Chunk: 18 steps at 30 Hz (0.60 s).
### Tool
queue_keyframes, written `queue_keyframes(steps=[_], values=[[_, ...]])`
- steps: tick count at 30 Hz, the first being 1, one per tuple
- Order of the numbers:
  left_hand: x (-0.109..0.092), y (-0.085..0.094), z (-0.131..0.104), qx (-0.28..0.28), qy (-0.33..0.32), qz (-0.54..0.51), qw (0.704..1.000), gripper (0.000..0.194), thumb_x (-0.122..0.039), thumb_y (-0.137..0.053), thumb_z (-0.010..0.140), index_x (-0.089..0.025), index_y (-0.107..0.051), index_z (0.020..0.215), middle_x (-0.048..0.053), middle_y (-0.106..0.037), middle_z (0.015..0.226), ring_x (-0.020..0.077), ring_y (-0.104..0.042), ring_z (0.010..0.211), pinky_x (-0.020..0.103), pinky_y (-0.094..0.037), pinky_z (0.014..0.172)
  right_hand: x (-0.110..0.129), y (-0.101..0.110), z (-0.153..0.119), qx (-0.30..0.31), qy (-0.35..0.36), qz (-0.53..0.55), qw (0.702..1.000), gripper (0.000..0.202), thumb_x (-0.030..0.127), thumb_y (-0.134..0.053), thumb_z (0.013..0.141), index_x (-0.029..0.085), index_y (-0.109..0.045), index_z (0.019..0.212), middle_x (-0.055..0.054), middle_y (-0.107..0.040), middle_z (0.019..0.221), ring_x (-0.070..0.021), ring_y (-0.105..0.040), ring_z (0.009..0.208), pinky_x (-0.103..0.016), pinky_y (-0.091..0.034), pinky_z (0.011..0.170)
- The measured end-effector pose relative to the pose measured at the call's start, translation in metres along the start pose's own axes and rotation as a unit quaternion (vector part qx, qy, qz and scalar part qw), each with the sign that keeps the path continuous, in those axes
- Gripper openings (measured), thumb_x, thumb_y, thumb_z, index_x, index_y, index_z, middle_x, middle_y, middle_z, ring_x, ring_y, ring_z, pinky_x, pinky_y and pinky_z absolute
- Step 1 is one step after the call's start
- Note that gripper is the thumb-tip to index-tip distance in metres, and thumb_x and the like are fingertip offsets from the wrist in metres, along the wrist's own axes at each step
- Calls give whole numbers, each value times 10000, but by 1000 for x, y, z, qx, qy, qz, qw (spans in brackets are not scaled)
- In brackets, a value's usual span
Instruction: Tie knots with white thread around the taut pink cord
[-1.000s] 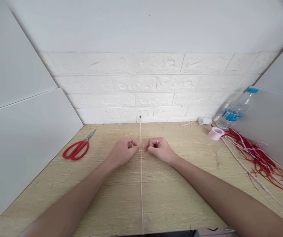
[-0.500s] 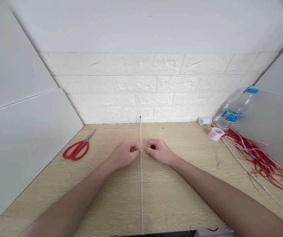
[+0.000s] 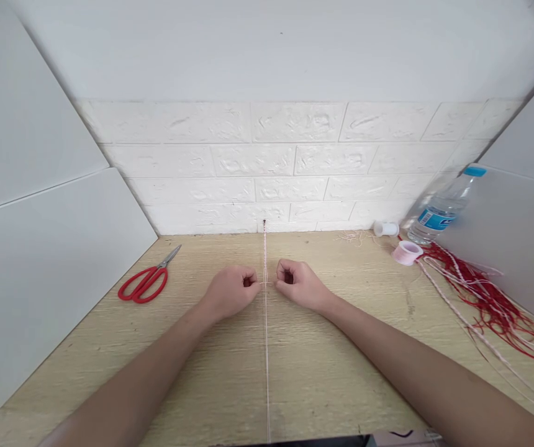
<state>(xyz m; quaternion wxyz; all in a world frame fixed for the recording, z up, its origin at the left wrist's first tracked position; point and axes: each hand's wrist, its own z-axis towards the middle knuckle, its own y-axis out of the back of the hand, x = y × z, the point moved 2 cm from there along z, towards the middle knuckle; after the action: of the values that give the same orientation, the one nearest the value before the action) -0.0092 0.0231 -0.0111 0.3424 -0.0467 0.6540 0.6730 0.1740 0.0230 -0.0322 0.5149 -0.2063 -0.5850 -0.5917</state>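
A pale pink cord [image 3: 267, 360] runs straight from the wall over the wooden table to its front edge. Its far stretch is a braided pink section [image 3: 264, 245], fixed at a dark point on the wall. Below the braid, a thin thread makes a small narrow loop [image 3: 266, 275] around the cord. My left hand [image 3: 233, 290] pinches one thread end just left of the cord. On the other side my right hand [image 3: 300, 284] pinches the opposite end, thumb against curled forefinger. Both hands stay close to the tabletop.
Red-handled scissors [image 3: 148, 276] lie at the left. To the right are a white spool [image 3: 386, 228], a pink thread spool [image 3: 407, 252], a water bottle [image 3: 444, 208] and a tangle of red cords [image 3: 490, 298]. White panels [image 3: 62, 261] flank the wooden table [image 3: 192, 385].
The thread loop around the cord has become smaller and narrower. My left hand has drawn slightly left, away from the cord; my right hand has hardly moved.
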Motion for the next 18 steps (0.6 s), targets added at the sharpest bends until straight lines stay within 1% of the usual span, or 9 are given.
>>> queue_keyframes(steps=[3, 6, 9, 11, 13, 16, 18], values=[[-1, 3, 0, -20, -14, 22, 999, 148, -261, -503, 726, -188, -520, 598, -6, -555, 669, 134, -471, 611, 260, -323, 566, 1, 0, -1, -2, 16, -5, 1000, 116, 124, -500, 668, 195, -447, 742, 42, -479, 643, -100, -428, 568, -222, -326, 517], [-1, 3, -1, -4, -13, 25, 1000, 150, -287, -513, 740, -190, -538, 628, -2, -570, 691, 140, -484, 625, 263, -325, 568, 1, -2, -1, 10, 22, -15, 1000, 194, 118, -505, 692, 199, -487, 867, 40, -520, 657, -108, -473, 578, -222, -346, 525], [-1, 1, -2, 13, -3, 9, 1000, 193, -356, -505, 782, -195, -570, 698, -4, -576, 684, 141, -486, 617, 264, -317, 560, 1, -4, -2, 19, 22, -38, 999, 191, 140, -514, 735, 199, -506, 916, 42, -535, 644, -108, -493, 571, -221, -351, 520], [0, -1, -1, 20, 4, -11, 1000, 242, -400, -480, 813, -195, -573, 722, -11, -570, 668, 136, -481, 603, 263, -311, 555, 0, -5, -2, 22, 20, -52, 998, 163, 168, -522, 764, 198, -518, 924, 40, -545, 643, -107, -500, 567, -220, -353, 517], [1, -3, -1, 24, 4, -25, 999, 281, -411, -456, 834, -189, -550, 689, -19, -541, 629, 129, -466, 587, 261, -304, 550, 0, -5, -2, 24, 17, -69, 997, 119, 199, -526, 790, 195, -535, 908, 36, -553, 640, -105, -503, 563, -219, -351, 513], [4, -6, 0, 22, -4, -29, 999, 302, -385, -443, 842, -180, -500, 627, -27, -493, 584, 121, -438, 575, 260, -291, 545, -1, -6, -1, 25, 21, -99, 994, 55, 225, -531, 809, 182, -563, 818, 20, -561, 642, -102, -496, 564, -221, -344, 512], [5, -8, 0, 25, -9, -29, 999, 296, -366, -444, 838, -178, -480, 612, -30, -475, 574, 117, -425, 570, 259, -287, 544, 0, -6, -1, 25, 32, -120, 992, 77, 221, -537, 809, 175, -569, 757, 11, -568, 652, -100, -493, 577, -221, -342, 521]])
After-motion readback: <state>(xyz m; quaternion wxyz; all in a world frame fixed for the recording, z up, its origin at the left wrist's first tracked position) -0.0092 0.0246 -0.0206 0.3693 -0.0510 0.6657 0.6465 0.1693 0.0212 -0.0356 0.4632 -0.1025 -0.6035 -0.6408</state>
